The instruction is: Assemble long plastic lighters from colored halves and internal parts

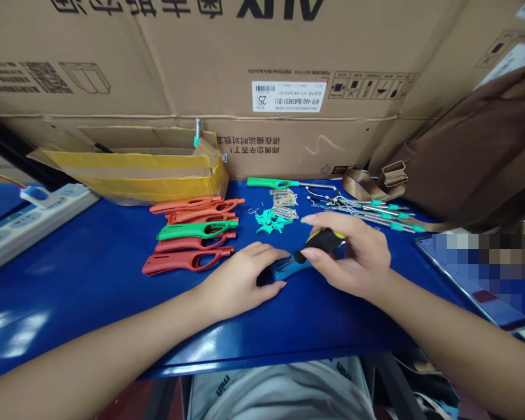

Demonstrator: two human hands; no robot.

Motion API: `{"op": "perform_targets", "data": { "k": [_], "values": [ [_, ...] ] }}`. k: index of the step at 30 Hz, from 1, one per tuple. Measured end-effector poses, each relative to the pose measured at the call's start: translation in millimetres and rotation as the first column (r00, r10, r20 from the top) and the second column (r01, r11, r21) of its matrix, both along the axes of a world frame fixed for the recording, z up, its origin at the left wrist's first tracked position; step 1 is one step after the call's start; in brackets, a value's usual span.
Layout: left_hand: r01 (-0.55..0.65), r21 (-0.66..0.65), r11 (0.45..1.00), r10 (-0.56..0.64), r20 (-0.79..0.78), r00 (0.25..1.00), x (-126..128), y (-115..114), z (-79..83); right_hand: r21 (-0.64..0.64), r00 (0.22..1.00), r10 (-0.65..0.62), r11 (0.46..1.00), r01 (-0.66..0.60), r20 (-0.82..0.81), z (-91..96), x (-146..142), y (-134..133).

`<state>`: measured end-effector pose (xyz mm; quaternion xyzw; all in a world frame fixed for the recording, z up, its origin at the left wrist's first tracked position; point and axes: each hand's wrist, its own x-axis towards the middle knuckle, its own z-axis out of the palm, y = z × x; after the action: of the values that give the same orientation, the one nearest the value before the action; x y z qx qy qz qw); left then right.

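My left hand (244, 275) presses down on a blue plastic handle shell (285, 269) lying on the blue table (91, 256), fingers curled over it. My right hand (354, 254) grips a screwdriver with a black and yellow handle (321, 242), its tip pointing down at the blue shell. Just left of my hands lies a row of plastic handle shells, several orange-red (188, 261) and one green (196, 230).
Small teal plastic pieces (269, 221) and metal springs (283, 198) lie behind my hands. Metal rods with teal tips (371, 211) lie at the right, with a green handle (271, 182). A yellow-taped open carton (140, 172), a power strip (21, 221) and big cardboard boxes (245, 70) stand behind.
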<state>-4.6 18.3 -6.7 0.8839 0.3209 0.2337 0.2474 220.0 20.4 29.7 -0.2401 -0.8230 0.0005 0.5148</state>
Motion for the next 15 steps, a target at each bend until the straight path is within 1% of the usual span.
{"op": "perform_targets", "data": {
  "k": [2,4,5,7,9,11,12,13,15],
  "values": [
    [-0.003,0.002,1.000,0.003,0.005,1.000,0.2,-0.2,0.5,-0.082,0.997,0.070,0.994,-0.068,0.020,1.2,0.7,-2.0],
    [-0.008,-0.001,1.000,0.008,0.006,1.000,0.3,-0.5,0.9,-0.163,0.990,0.142,0.977,-0.136,0.025,2.8,0.3,-4.3],
    [-0.008,-0.003,1.000,0.008,0.006,1.000,0.4,-0.6,1.0,-0.167,0.987,0.161,0.974,-0.154,0.029,3.7,-0.4,-5.1],
    [-0.004,-0.003,1.000,0.004,0.006,1.000,0.5,-0.7,0.7,-0.104,0.987,0.156,0.983,-0.150,0.047,5.5,-2.0,-5.3],
    [-0.001,0.003,1.000,0.001,0.008,1.000,0.5,-0.7,0.1,-0.007,0.992,0.105,0.994,-0.105,0.068,7.0,-2.9,-4.4],
    [-0.002,0.007,1.000,0.002,0.012,1.000,0.5,-0.6,-0.5,0.053,0.994,0.061,0.996,-0.066,0.093,7.1,-2.5,-3.9],
    [-0.004,0.006,1.000,0.003,0.011,1.000,0.5,-0.5,-0.6,0.053,0.994,0.056,0.997,-0.061,0.098,6.5,-1.9,-4.1],
    [-0.006,0.005,1.000,0.006,0.011,1.000,0.5,-0.5,-0.6,0.026,0.993,0.065,0.997,-0.068,0.096,5.4,-1.3,-4.6],
    [-0.012,0.003,1.000,0.012,0.011,1.000,0.5,-0.5,-0.5,-0.081,0.992,0.106,0.992,-0.101,0.066,2.8,-0.6,-6.1]
  ]
}}
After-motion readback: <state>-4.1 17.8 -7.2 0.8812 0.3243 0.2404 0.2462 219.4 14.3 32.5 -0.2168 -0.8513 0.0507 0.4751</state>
